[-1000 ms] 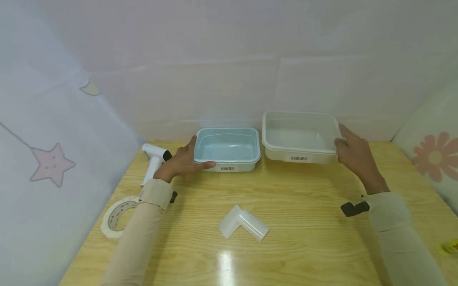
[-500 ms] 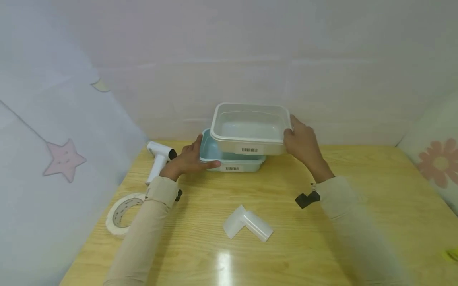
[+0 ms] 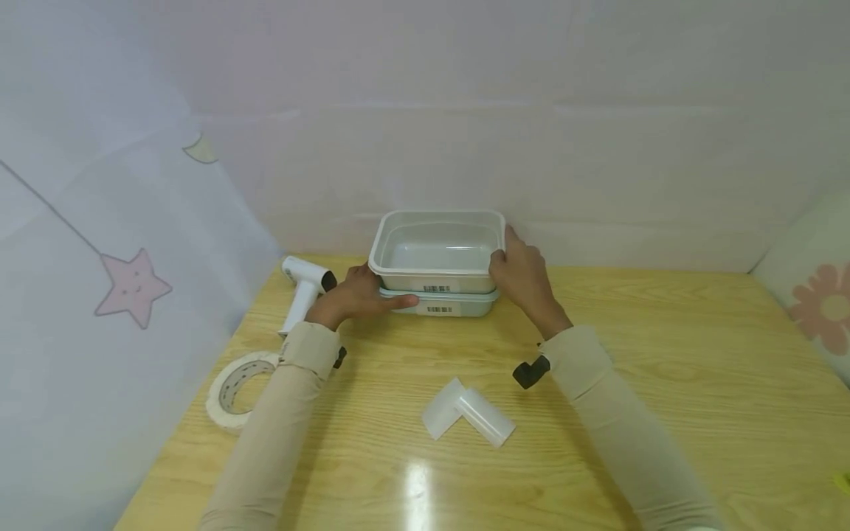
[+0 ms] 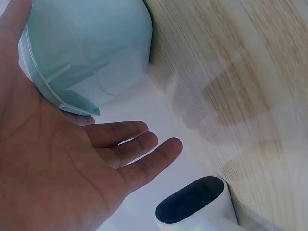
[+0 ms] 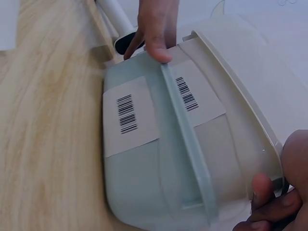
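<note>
A clear white plastic container (image 3: 401, 282) sits inside the top of a pale blue one (image 3: 474, 305), both with barcode labels on the front. My right hand (image 3: 526, 274) grips the white container's right rim, thumb at the front and fingers curled round the side. At the left end, my left hand (image 3: 355, 293) steadies the blue container, its thumb laid along the front at the rim. In the left wrist view, several fingers of that hand stretch out straight beside the blue container (image 4: 106, 43). The right wrist view shows the blue container (image 5: 132, 178) standing on the table.
Behind my left hand lies a white handheld device (image 3: 304, 291) with a black end. A roll of tape (image 3: 226, 402) is partly under my left forearm. Two white curved pieces (image 3: 485, 417) lie mid-table (image 3: 372, 457). A patterned cloth (image 3: 465, 147) backs the table.
My right hand has carried the white container leftward over the blue one and lowered it into its top. My left hand has stayed at the blue container's left end.
</note>
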`<state>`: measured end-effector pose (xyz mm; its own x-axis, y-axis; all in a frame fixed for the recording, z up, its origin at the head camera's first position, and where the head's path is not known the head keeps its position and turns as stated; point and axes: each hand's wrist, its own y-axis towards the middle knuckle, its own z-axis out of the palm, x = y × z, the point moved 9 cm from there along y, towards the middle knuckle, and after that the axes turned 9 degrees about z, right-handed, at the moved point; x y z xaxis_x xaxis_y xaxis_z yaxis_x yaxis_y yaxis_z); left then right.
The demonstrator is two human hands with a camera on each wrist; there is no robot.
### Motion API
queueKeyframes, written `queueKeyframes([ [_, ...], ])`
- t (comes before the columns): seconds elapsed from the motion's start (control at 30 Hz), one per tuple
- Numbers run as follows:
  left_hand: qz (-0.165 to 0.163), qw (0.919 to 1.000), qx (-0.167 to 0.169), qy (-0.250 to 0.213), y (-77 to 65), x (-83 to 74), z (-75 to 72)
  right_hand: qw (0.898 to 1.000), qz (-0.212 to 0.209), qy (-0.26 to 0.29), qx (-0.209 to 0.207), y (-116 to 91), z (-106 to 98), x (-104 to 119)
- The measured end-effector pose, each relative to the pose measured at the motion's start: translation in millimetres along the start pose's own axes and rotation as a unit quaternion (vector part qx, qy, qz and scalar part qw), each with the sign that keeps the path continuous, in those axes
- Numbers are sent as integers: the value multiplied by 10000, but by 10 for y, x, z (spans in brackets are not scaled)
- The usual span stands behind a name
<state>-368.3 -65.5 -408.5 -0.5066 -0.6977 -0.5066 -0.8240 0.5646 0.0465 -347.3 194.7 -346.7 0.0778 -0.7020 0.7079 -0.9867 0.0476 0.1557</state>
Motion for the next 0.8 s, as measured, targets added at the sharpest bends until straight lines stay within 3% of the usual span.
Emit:
queueKeyframes([
  [0.2, -142, 9998, 102, 26, -10, 41, 33, 9995, 253, -65, 167, -17, 126, -114],
  [0.5, 378, 9981, -154, -459, 19, 36, 19, 9952, 594, -733, 256, -30, 281, -272],
  [0.8, 106, 9975, -80, -690, -22, 157, 78, 9880, 423, -1484, 106, -13, 349, -284],
])
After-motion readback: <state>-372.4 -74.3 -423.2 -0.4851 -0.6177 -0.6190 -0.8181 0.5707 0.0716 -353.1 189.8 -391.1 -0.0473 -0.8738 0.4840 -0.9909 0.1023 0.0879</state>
